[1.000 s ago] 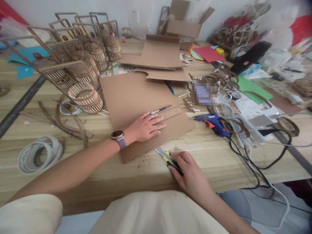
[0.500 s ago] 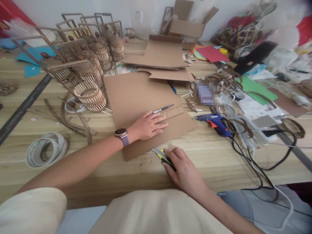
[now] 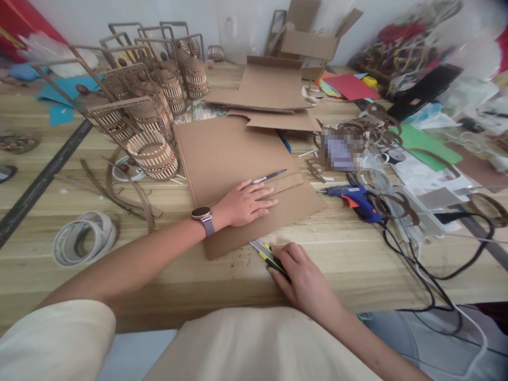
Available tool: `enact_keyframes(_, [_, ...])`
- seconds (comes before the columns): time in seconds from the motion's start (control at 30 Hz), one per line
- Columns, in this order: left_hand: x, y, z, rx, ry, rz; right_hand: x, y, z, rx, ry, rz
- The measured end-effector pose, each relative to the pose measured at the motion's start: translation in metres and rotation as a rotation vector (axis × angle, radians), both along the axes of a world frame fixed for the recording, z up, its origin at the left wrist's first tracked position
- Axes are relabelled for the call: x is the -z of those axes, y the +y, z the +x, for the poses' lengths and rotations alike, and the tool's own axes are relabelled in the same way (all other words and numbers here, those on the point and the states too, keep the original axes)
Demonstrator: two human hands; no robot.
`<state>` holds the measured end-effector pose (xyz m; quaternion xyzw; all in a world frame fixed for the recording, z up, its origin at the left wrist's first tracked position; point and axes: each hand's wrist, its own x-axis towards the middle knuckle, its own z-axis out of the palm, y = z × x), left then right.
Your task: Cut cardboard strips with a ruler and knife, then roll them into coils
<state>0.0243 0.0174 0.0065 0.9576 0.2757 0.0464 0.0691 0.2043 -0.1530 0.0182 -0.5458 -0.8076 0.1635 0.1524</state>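
Lying on table: cardboard sheet, plain brown, flat, its near corner toward the person; a narrow cardboard strip rests across its right part.
Left hand: palm down on the sheet's near right area, fingers spread and extended toward the strip; the grip is fully flat and has hold of nothing. The forearm crosses in from the sheet's left, with a wristwatch at the sheet's left edge.
Right hand: just off the sheet's near edge, fingers curled, its grip closed around the handle of the utility knife.
Utility knife: yellow and black body, low on the table, metal tip at the sheet's near edge.
Slim grey pen-like tool: on the sheet, just beyond the left fingertips.
Glue gun: blue and orange, right of the sheet.
Writing: none large enough to read.
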Motion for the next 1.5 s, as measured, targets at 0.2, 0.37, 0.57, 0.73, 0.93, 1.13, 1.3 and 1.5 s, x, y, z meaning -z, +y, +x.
enact_keyframes(0.2, [-0.004,0.003,-0.015,0.073,-0.001,-0.031,-0.002,-0.001,0.004,0.019,0.019,-0.018])
enact_keyframes(0.37, [-0.007,0.001,-0.053,0.164,0.024,0.021,-0.006,0.005,0.014,0.014,0.042,-0.053])
enact_keyframes(0.57, [-0.003,-0.001,-0.059,0.107,0.059,-0.002,-0.006,0.009,0.015,0.023,0.058,-0.073])
enact_keyframes(0.73, [-0.002,-0.001,-0.056,0.072,0.050,-0.030,0.000,0.003,0.004,0.058,0.058,-0.034])
enact_keyframes(0.93, [0.000,0.000,-0.057,0.056,0.038,-0.056,0.004,-0.008,0.004,0.070,0.049,-0.006])
enact_keyframes(1.13, [0.001,0.000,-0.056,0.042,0.025,-0.058,0.003,-0.004,0.002,0.066,0.045,0.003])
enact_keyframes(1.3, [0.000,0.000,-0.056,0.040,0.037,-0.058,0.004,-0.008,0.003,0.056,0.054,0.004])
enact_keyframes(1.5, [-0.002,-0.001,-0.054,0.022,0.053,-0.059,0.003,-0.007,0.000,0.075,0.056,-0.029])
